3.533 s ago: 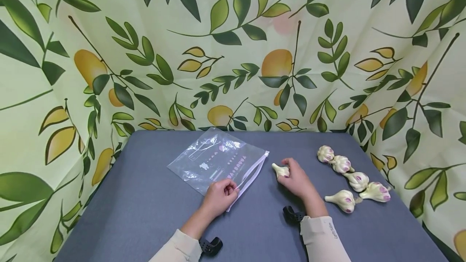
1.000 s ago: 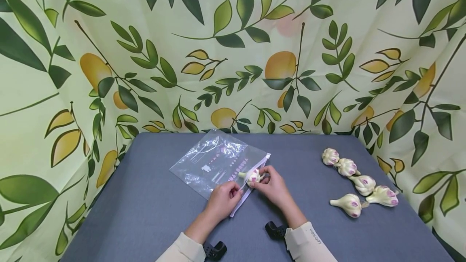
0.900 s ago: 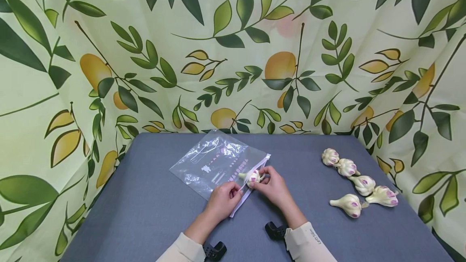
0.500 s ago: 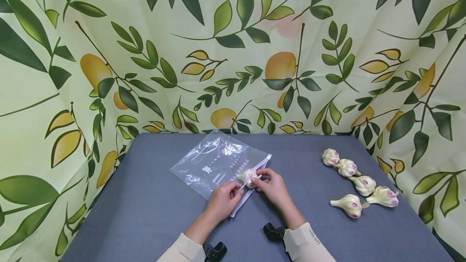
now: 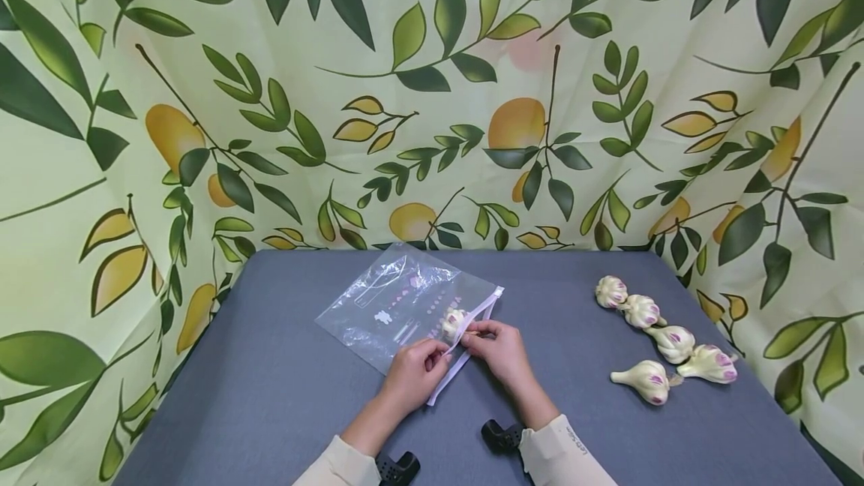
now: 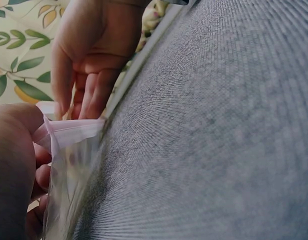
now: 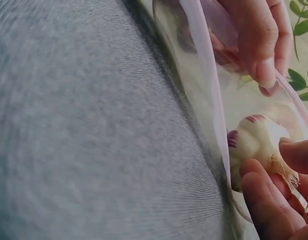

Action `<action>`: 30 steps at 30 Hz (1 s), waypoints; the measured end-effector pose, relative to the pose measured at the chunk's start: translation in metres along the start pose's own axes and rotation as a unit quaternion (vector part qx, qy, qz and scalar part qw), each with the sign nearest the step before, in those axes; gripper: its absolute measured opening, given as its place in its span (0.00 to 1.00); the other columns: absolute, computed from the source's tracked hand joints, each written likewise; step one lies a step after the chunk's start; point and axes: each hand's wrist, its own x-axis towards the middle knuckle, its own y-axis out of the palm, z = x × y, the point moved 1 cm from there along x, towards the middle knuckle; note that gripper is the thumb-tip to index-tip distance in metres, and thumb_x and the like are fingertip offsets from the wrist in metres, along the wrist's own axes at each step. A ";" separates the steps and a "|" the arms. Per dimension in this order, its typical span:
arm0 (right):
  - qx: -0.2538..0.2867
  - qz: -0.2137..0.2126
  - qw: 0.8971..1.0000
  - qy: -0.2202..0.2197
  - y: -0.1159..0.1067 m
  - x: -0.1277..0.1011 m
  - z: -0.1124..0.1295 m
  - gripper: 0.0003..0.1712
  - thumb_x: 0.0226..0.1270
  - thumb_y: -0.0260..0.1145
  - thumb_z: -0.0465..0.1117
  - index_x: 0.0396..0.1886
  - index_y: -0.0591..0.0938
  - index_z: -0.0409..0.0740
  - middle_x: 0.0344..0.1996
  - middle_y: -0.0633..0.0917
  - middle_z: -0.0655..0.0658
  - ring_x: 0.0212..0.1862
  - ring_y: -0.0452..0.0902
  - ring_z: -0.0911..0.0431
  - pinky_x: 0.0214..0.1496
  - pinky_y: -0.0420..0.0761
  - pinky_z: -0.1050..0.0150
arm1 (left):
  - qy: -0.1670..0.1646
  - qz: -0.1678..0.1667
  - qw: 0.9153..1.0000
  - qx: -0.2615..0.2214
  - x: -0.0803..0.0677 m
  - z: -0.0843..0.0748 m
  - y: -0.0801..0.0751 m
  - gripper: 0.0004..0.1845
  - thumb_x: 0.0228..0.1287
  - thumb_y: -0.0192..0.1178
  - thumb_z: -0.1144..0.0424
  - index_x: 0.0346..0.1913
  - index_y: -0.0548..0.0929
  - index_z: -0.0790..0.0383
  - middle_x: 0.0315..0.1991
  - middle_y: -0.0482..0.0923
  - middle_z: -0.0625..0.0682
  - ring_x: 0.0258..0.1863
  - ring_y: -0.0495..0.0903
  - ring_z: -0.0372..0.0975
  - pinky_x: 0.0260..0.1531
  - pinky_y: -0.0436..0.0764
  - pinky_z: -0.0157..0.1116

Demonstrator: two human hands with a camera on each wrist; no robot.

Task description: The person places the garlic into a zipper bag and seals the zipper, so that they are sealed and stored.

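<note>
A pale cloth (image 5: 439, 107) hangs from 9 o'clock over 12 to 3, covered in green leaves (image 5: 450, 13). Yellow leaves (image 5: 120, 277) show at 9. A pink patch (image 5: 529, 51) at 1 may be fruit, too faint to tell. A blue-gray table (image 5: 270, 366) spreads at 6 o'clock.

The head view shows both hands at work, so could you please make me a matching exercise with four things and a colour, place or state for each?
1. Left hand
2. Right hand
3. Tabletop
4. Five loose bulbs

A. grey-blue
B. at the root end of a garlic bulb
C. grouped near the right edge
D. pinching the bag by its rim

Pairs: 1-D, 2-B, 3-A, 4-C
</note>
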 end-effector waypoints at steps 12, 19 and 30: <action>-0.008 0.011 1.000 0.017 -0.039 -0.009 0.006 0.20 0.56 0.71 0.28 0.50 0.80 0.26 0.44 0.83 0.32 0.35 0.84 0.59 0.37 0.86 0.61 | 0.006 -0.009 1.000 -0.009 -0.004 0.000 0.006 0.05 0.52 0.69 0.69 0.30 0.85 0.56 0.19 0.70 0.40 0.20 0.63 0.23 0.21 0.62 0.17; -0.212 -0.035 0.975 -0.058 -0.096 -0.014 0.028 0.19 0.61 0.71 0.38 0.50 0.83 0.35 0.46 0.86 0.36 0.42 0.83 0.54 0.40 0.81 0.66 | 0.013 -0.018 1.000 -0.014 -0.001 0.001 0.008 0.05 0.52 0.69 0.69 0.30 0.85 0.56 0.20 0.71 0.40 0.20 0.64 0.23 0.21 0.63 0.17; -0.419 -0.104 0.889 -0.150 -0.206 -0.045 0.046 0.22 0.61 0.72 0.43 0.51 0.82 0.34 0.47 0.82 0.30 0.47 0.78 0.36 0.42 0.78 0.44 | 0.004 -0.017 1.000 -0.006 -0.002 0.004 0.004 0.05 0.52 0.69 0.69 0.29 0.84 0.55 0.20 0.70 0.39 0.20 0.63 0.23 0.21 0.62 0.18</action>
